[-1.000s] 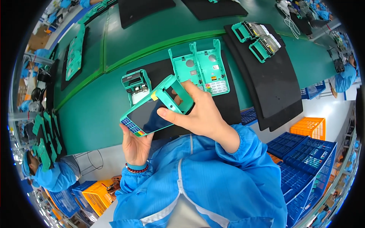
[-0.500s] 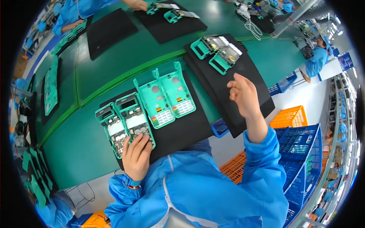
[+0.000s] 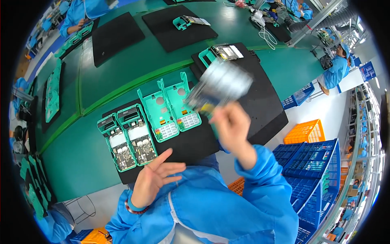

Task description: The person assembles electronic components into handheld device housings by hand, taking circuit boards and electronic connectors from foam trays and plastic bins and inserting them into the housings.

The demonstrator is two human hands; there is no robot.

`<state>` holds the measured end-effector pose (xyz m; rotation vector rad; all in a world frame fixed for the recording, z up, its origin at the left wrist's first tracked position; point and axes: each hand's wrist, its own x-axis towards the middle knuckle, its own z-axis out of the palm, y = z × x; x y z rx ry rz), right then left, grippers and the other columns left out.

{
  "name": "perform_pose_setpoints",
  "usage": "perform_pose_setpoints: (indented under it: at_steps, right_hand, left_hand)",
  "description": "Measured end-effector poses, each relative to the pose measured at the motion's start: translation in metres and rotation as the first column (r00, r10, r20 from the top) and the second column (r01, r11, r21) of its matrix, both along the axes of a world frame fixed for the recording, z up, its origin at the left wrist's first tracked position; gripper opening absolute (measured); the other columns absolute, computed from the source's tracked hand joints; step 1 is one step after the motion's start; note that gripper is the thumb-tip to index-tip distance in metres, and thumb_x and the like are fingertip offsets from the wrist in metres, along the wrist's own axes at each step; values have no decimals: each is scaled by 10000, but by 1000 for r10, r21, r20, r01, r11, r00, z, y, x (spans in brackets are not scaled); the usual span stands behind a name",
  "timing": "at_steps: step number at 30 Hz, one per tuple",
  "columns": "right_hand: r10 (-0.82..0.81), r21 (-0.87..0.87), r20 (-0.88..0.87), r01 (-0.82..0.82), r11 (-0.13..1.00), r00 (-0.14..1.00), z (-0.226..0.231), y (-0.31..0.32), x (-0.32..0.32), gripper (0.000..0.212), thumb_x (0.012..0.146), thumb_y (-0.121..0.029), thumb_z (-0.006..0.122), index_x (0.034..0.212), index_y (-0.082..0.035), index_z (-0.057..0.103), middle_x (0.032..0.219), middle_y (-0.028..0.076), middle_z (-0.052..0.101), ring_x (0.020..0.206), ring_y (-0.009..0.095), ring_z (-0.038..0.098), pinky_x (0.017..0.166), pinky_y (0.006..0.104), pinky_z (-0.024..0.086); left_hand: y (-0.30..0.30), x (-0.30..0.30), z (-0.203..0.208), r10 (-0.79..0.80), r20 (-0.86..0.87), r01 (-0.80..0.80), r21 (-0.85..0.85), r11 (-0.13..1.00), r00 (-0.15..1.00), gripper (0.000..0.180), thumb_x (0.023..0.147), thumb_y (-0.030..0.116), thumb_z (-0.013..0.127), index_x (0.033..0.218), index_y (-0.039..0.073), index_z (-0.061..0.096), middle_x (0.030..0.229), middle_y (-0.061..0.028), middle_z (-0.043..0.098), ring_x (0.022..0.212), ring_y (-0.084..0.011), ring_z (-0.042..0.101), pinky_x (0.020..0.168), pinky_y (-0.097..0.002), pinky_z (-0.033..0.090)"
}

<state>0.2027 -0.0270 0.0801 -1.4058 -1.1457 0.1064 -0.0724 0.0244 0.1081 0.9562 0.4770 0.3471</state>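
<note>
My right hand [image 3: 232, 126] is closed on a blurred device assembly [image 3: 227, 80], with a silvery-white plate and a bit of yellow near the fingers, held in the air over the mats. Fingers spread, my left hand [image 3: 151, 183] holds nothing near the front edge of the black mat [image 3: 183, 150]. Just beyond it lie two green device housings fitted with circuit boards, one on the left [image 3: 118, 142] and one beside it [image 3: 140, 136]. To their right are two green housing shells, a nearer one [image 3: 156, 107] and a farther one [image 3: 176, 97], with white keypad-like panels.
A green housing with a board assembly [image 3: 227, 52] stays on the right black mat [image 3: 268, 101]. Across the green table [image 3: 118, 77], another such unit [image 3: 189, 22] lies on a mat. Co-workers sit opposite. Blue crates [image 3: 308, 175] and an orange crate [image 3: 305, 131] stand at my right.
My right hand has taken one assembly off the right mat and swung it left and nearer. My left hand has left the boarded housing and opened. Across the table, one unit is gone.
</note>
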Motion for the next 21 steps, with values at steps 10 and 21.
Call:
perform_pose_setpoints:
  at_steps: [10,21]
  right_hand:
    - [305,-61,333,-303,951,892,0,-17,-90,328,662,30,711,983,-38,719,991,98,612,907,278,581,790,366,488]
    - [350,-77,61,-345,935,935,10,-3,-140,417,807,-59,731,1199,-26,593,1277,164,592,1295,394,472,1079,475,369]
  left_hand:
    - [-3,-13,-34,175,8,-174,-50,983,985,509,1094,202,352,1536,-8,213,1405,-79,485,1254,-104,454,1065,-257,367]
    - [-14,-32,-30,232,18,-207,523,827,973,562,1058,166,386,1563,11,195,1537,-166,329,1336,-255,340,1140,-351,238]
